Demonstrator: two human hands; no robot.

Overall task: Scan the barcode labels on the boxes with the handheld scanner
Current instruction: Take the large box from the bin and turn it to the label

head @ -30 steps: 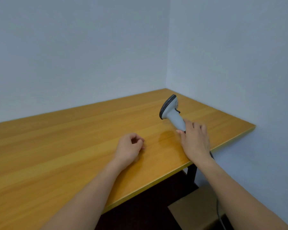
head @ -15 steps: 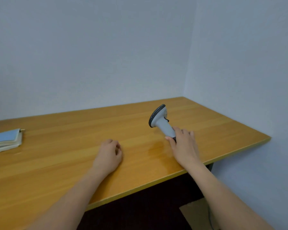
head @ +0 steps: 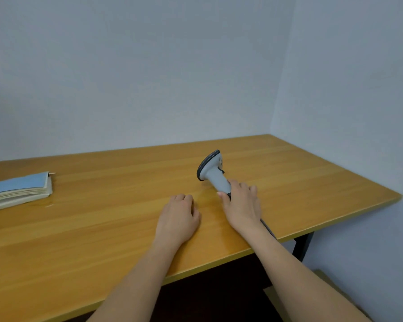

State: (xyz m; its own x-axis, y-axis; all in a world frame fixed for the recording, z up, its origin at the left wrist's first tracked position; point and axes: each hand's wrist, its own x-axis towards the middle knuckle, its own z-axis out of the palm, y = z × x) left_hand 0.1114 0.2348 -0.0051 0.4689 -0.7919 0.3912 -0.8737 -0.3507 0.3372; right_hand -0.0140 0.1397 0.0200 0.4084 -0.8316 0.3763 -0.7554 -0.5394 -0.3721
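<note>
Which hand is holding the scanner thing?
The right hand. Its fingers wrap the grey scanner by its handle. The left hand rests on the wooden table, holding nothing.

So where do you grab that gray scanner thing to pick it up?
Take the scanner by its narrow gray handle, coming from the near side, as the right hand does now. The handle points toward the person, while the wide dark-rimmed head leans away on the table. The cable leaves the handle's near end, so a grip there keeps the scanning face unblocked.
</note>
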